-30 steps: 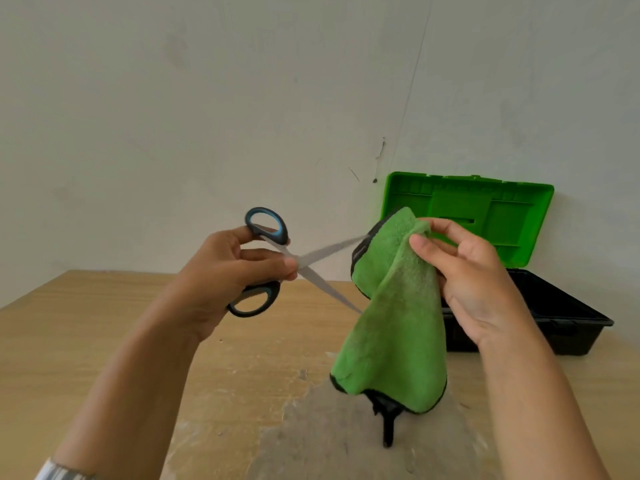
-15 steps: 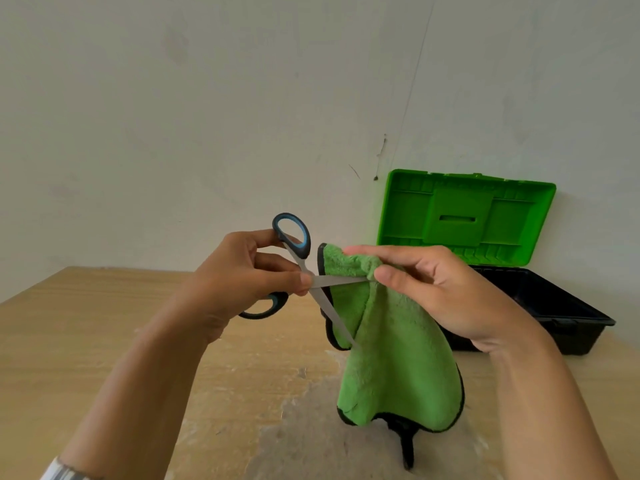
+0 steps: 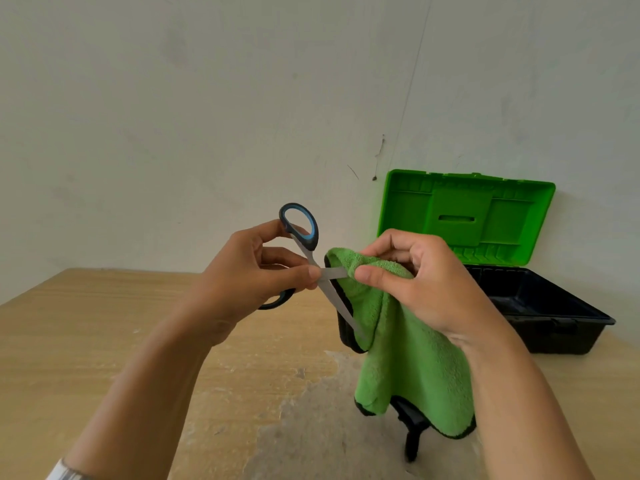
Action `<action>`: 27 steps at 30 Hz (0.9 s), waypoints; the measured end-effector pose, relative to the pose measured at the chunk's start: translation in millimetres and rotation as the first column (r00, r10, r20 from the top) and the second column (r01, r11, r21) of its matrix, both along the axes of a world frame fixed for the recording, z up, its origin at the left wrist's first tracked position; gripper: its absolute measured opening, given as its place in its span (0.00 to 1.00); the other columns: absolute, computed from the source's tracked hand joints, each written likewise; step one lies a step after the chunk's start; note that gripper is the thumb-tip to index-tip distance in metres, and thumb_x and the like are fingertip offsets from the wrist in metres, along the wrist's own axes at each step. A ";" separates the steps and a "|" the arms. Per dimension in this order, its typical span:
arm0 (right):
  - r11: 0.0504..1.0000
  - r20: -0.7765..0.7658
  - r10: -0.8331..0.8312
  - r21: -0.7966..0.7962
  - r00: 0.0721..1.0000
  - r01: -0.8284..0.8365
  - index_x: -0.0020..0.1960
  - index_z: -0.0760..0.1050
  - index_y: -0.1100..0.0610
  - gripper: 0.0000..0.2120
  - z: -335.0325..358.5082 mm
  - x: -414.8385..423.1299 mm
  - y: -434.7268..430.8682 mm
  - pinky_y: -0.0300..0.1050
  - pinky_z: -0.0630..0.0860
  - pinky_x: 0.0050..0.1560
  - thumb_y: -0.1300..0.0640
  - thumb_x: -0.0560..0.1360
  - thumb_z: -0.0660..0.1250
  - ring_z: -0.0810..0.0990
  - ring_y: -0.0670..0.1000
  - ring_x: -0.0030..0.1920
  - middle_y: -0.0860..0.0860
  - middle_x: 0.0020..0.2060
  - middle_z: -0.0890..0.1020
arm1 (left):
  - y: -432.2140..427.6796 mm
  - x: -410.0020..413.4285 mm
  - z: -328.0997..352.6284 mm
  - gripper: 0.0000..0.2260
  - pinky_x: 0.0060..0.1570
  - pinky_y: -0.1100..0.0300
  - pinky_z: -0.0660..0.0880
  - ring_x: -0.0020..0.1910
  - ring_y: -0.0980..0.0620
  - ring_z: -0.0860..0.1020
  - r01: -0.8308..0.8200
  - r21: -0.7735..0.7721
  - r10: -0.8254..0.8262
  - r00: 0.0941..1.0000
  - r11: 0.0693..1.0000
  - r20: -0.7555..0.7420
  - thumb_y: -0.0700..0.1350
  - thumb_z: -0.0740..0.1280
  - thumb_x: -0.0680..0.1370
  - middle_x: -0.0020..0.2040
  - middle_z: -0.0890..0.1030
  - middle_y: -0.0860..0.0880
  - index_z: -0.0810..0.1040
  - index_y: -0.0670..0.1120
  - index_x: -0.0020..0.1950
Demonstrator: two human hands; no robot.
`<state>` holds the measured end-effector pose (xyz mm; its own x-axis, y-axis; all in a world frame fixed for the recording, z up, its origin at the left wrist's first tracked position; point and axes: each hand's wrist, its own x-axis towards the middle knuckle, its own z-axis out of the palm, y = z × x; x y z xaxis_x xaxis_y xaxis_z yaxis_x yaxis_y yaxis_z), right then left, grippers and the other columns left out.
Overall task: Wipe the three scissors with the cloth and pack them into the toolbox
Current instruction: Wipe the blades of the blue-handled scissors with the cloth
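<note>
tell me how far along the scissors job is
Done: nothing visibly packed; the open toolbox looks bare where visible. In hand: the left hand holds opened scissors while the right hand pinches the cloth round one blade. Left: finish wiping, pack it, then the others.

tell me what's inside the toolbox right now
The visible part of the toolbox base shows only bare dark plastic. Its left end is covered by the right hand and the green cloth, so that part cannot be judged.
</note>
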<state>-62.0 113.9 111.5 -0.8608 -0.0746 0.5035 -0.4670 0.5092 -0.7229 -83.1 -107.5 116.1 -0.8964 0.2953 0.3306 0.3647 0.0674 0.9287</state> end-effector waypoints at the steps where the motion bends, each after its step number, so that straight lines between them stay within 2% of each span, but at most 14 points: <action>1: 1.000 -0.004 -0.006 -0.007 1.000 0.006 0.47 0.82 0.49 0.07 -1.0 -1.1 0.1 0.60 0.76 0.65 0.51 0.71 0.78 0.85 0.45 0.50 0.46 0.43 0.88 | 0.3 0.1 0.0 0.21 0.49 0.59 0.80 0.42 0.46 0.86 0.001 -0.004 -0.001 1.000 1.000 0.003 0.42 0.75 0.67 0.39 0.87 0.43 0.77 0.47 0.59; 4: 0.999 0.016 -0.005 -0.039 1.000 0.006 0.47 0.82 0.49 0.07 -2.8 -2.3 0.8 0.61 0.75 0.65 0.53 0.71 0.78 0.85 0.47 0.50 0.46 0.43 0.88 | 1.0 -1.5 -0.2 0.20 0.48 0.57 0.80 0.41 0.45 0.86 -0.024 -0.004 0.024 1.000 1.000 0.014 0.40 0.76 0.68 0.38 0.86 0.41 0.77 0.46 0.59; 7: 0.998 0.046 -0.006 -0.066 0.999 0.009 0.47 0.82 0.50 0.06 -3.6 -2.6 3.6 0.60 0.76 0.65 0.55 0.71 0.77 0.86 0.48 0.49 0.47 0.42 0.88 | 1.8 -2.4 -1.0 0.18 0.44 0.60 0.80 0.38 0.47 0.85 -0.033 0.008 0.033 0.999 0.999 0.038 0.38 0.75 0.69 0.37 0.86 0.41 0.78 0.45 0.58; 12: 0.981 0.076 -0.064 -0.176 0.995 0.076 0.46 0.82 0.55 0.07 -0.7 1.5 26.4 0.61 0.80 0.59 0.56 0.70 0.76 0.87 0.53 0.46 0.51 0.43 0.89 | -12.9 -4.1 2.5 0.22 0.46 0.60 0.80 0.39 0.46 0.85 -0.042 0.010 0.041 0.997 0.999 0.064 0.42 0.76 0.64 0.37 0.86 0.41 0.78 0.46 0.58; 15: 0.963 0.018 -0.143 -0.230 0.990 0.144 0.46 0.83 0.52 0.09 3.1 6.1 41.5 0.57 0.79 0.62 0.50 0.68 0.75 0.87 0.48 0.47 0.48 0.43 0.89 | -20.8 -3.8 5.6 0.22 0.43 0.62 0.80 0.39 0.47 0.85 -0.031 0.016 0.030 0.997 0.999 0.073 0.42 0.76 0.64 0.37 0.86 0.40 0.79 0.45 0.58; 18: 0.962 -0.077 -0.176 -0.226 0.981 0.155 0.48 0.82 0.50 0.04 9.3 10.8 42.5 0.48 0.78 0.62 0.52 0.73 0.73 0.86 0.41 0.47 0.43 0.43 0.88 | -20.2 -3.3 5.7 0.23 0.46 0.60 0.80 0.39 0.46 0.85 -0.020 -0.007 0.021 0.997 1.000 0.069 0.42 0.76 0.64 0.38 0.86 0.40 0.78 0.46 0.58; 21: 0.977 -0.190 -0.152 -0.180 0.970 0.117 0.48 0.82 0.48 0.06 15.6 15.2 27.1 0.37 0.76 0.55 0.48 0.72 0.71 0.85 0.39 0.48 0.40 0.43 0.88 | -15.6 -1.7 6.2 0.22 0.48 0.58 0.80 0.40 0.45 0.86 -0.019 -0.047 0.021 0.998 0.999 0.057 0.42 0.76 0.65 0.37 0.86 0.41 0.78 0.47 0.58; 24: 0.994 -0.249 -0.104 -0.001 0.963 0.107 0.47 0.81 0.45 0.05 16.4 15.0 5.9 0.25 0.73 0.49 0.47 0.72 0.72 0.84 0.34 0.49 0.35 0.45 0.86 | -12.6 -0.5 5.9 0.19 0.48 0.56 0.81 0.40 0.45 0.85 -0.021 -0.063 0.024 0.999 0.998 0.046 0.39 0.76 0.68 0.37 0.86 0.41 0.78 0.47 0.58; 26: 0.986 -0.225 -0.063 0.138 0.972 0.096 0.46 0.81 0.44 0.03 13.4 12.8 -5.4 0.22 0.72 0.50 0.50 0.73 0.73 0.82 0.31 0.49 0.32 0.44 0.84 | -11.2 0.1 5.0 0.18 0.49 0.54 0.81 0.39 0.45 0.85 -0.023 -0.057 0.025 0.999 0.998 0.038 0.39 0.76 0.68 0.37 0.86 0.40 0.79 0.46 0.57; 27: 0.980 -0.201 -0.040 0.182 0.979 0.078 0.46 0.81 0.45 0.03 11.2 11.4 -9.3 0.24 0.73 0.52 0.50 0.73 0.74 0.82 0.31 0.49 0.33 0.44 0.85 | -10.3 0.4 4.7 0.18 0.49 0.54 0.81 0.39 0.44 0.85 -0.024 -0.050 0.025 0.999 0.998 0.032 0.39 0.76 0.68 0.37 0.86 0.40 0.79 0.46 0.56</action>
<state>-50.6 104.5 122.7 -0.7529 -0.1361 0.6439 -0.5544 0.6583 -0.5092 -82.7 -117.8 120.8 -0.9135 0.2883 0.2869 0.3322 0.1218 0.9353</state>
